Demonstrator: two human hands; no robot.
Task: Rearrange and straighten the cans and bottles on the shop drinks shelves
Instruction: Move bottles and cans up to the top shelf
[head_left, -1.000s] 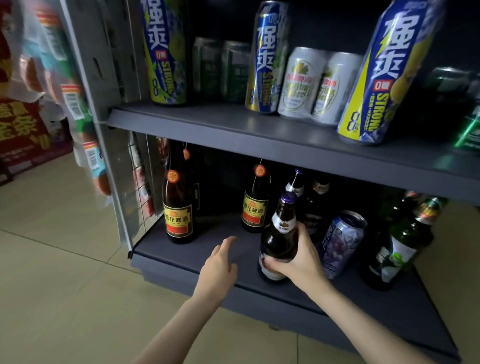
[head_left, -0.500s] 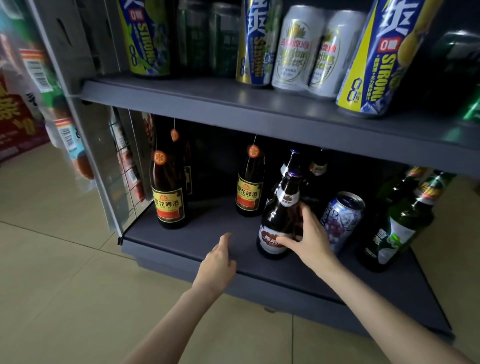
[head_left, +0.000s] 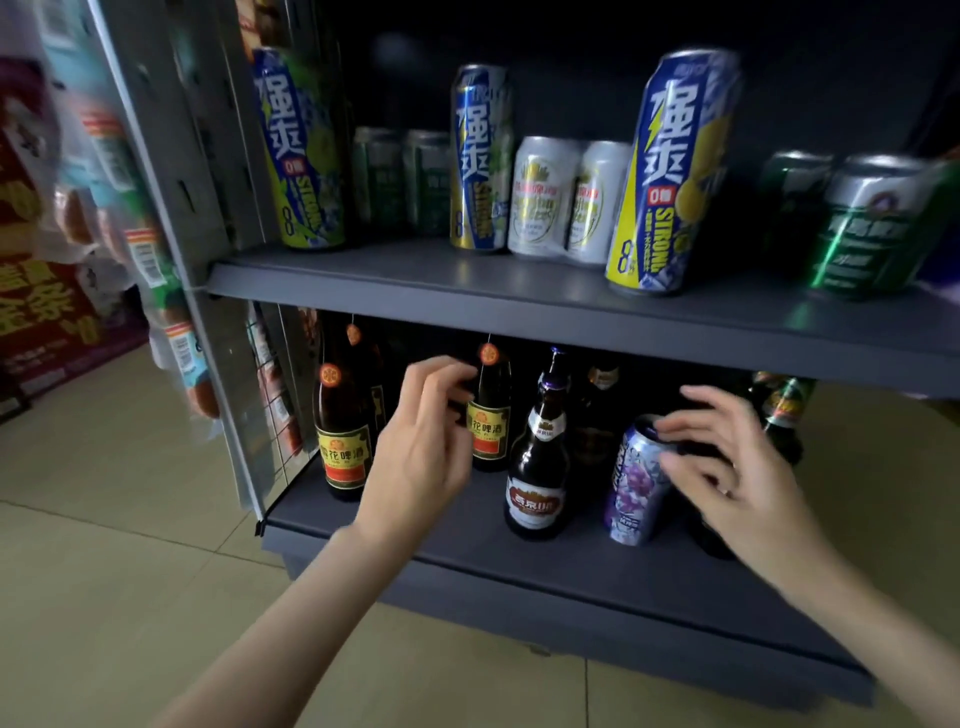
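Note:
On the lower shelf (head_left: 467, 566) stand a brown bottle with a yellow label (head_left: 340, 441), a second one (head_left: 491, 431) further back, a dark bottle with a red-and-white label (head_left: 537, 483) and a purple can (head_left: 634, 483). My left hand (head_left: 421, 447) is raised with loosely curled fingers, its fingertips at the left side of the second yellow-label bottle. My right hand (head_left: 737, 467) has spread fingers at the top of the purple can. Green bottles (head_left: 784, 410) stand behind that hand. The upper shelf (head_left: 467, 291) carries tall blue-and-yellow cans (head_left: 670, 182), white cans (head_left: 543, 197) and green cans (head_left: 862, 228).
The grey metal side panel (head_left: 171, 156) closes the shelves on the left, with snack packets (head_left: 135, 218) hanging outside it. Beige floor tiles (head_left: 130, 571) lie in front. More bottles stand in the dark at the back of the lower shelf.
My right hand let go of the red-and-white-label bottle and moved right to the purple can. My left hand rose from the shelf front toward the yellow-label bottle. The view tilted up.

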